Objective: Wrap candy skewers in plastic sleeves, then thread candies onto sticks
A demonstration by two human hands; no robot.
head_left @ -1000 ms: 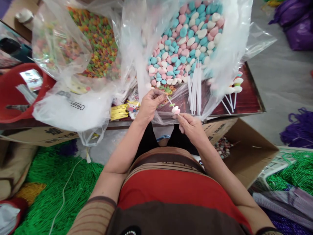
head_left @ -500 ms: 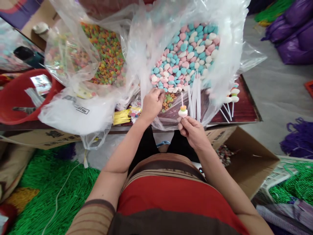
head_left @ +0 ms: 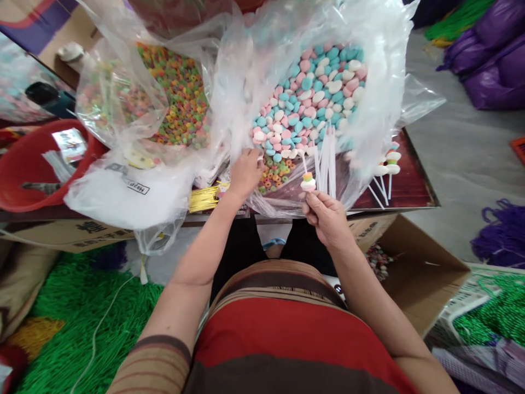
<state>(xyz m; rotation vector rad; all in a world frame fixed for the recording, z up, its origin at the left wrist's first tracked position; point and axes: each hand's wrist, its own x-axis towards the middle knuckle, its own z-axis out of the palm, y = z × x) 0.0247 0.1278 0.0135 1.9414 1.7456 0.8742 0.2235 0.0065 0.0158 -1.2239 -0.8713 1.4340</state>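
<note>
My right hand point(head_left: 326, 219) pinches a white stick point(head_left: 304, 164) threaded with a white-pink candy and orange and green rings point(head_left: 308, 181). The stick's bare tip points up. My left hand point(head_left: 246, 172) has its fingers closed at the near left edge of the pink, blue and white candies point(head_left: 303, 104); a small whitish bit shows at its fingertips, too small to name. Beside those fingers lie loose ring candies point(head_left: 275, 174) on the plastic. Several white sticks point(head_left: 326, 167) lean between the candy pile and my right hand.
Finished-looking candy sticks point(head_left: 392, 161) lie at the table's point(head_left: 422, 186) right end. At left are a bag of rings point(head_left: 182, 98), yellow ties point(head_left: 203, 198) and a red basin point(head_left: 24, 202). An open cardboard box point(head_left: 426, 268) stands below right.
My left hand has moved slightly left, away from the loose rings, uncovering more of them. My right hand holds the stick in nearly the same place.
</note>
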